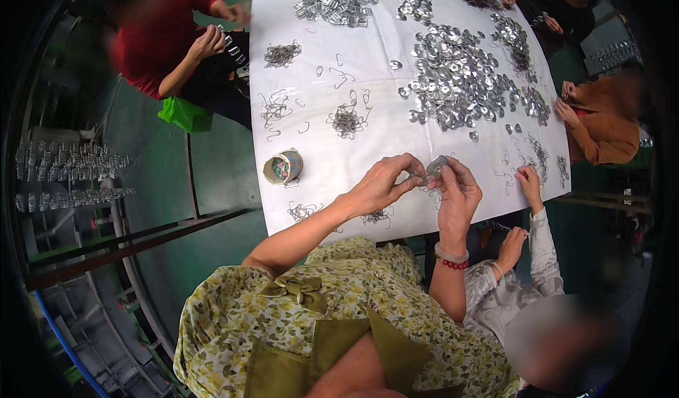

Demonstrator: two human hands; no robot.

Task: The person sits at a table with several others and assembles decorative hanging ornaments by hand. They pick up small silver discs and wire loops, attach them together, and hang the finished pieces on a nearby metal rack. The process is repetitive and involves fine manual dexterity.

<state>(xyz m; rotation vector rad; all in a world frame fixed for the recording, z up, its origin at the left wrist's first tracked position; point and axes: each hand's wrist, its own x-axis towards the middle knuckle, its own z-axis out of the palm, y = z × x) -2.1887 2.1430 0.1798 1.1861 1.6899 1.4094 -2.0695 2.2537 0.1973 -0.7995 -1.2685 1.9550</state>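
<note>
Above the near part of the white-covered table, my right hand (458, 194) grips a small round shiny metal piece (437, 165) between thumb and fingers. Close against it, my left hand (386, 183) is closed in a pinch. What sits in that pinch is too small to make out, perhaps a thin wire hook. Below my hands a little heap of wire hooks (376, 216) lies by the table edge, partly covered by my left forearm. A large heap of round metal pieces (453, 79) spreads out beyond my hands.
A small bucket (293, 163) stands left of my hands. Wire hooks (346, 122) lie in loose heaps; bent metal parts (336, 7) are piled at the far left. Beside me on the right sits a person in a patterned sleeve (543, 249). Others work around the table.
</note>
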